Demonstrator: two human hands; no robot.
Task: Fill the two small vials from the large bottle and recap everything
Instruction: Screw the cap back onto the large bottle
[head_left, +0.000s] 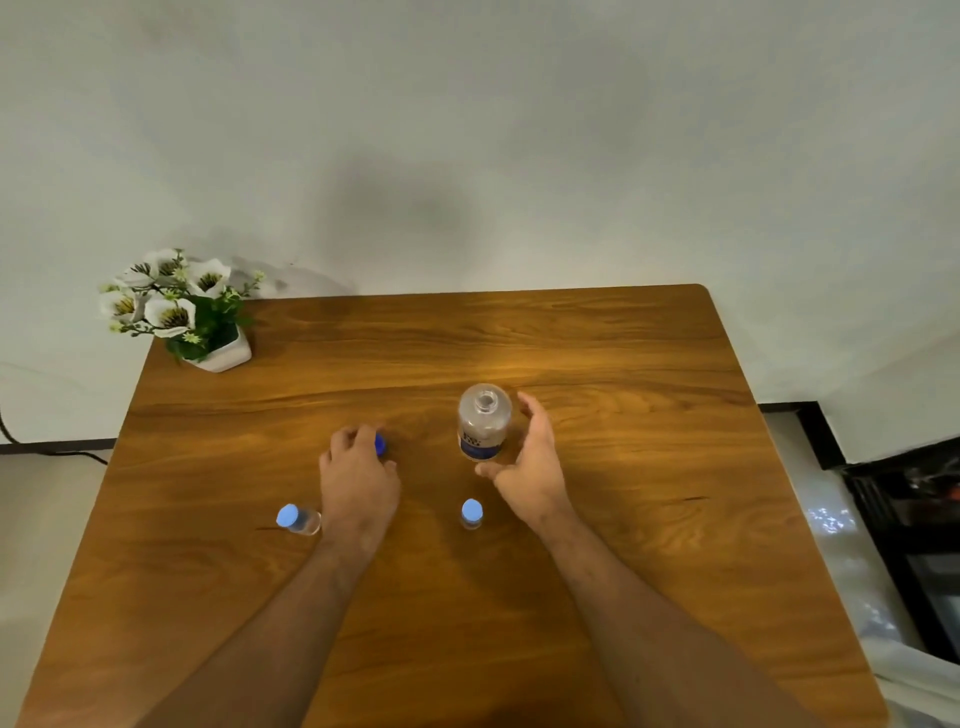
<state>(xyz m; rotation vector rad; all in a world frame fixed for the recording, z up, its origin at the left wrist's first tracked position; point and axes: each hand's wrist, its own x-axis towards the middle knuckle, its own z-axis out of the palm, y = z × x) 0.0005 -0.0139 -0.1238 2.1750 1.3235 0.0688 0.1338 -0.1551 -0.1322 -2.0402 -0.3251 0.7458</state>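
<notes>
The large clear bottle (484, 422) with a blue label stands uncapped at the table's middle. My right hand (530, 465) is open just to its right, fingers curved around it without a firm grip. My left hand (358, 473) rests on the table with its fingers closed over the dark blue bottle cap (380, 445), which peeks out at the fingertips. Two small clear vials with light blue caps stand nearer me: the left vial (297, 518) beside my left wrist, the right vial (471, 513) between my hands. Both vials are capped.
A white pot of artificial white flowers (218, 349) sits at the table's far left corner. The wooden table (649, 467) ends close on the right, where dark furniture and a shiny floor show. A wall stands behind the table.
</notes>
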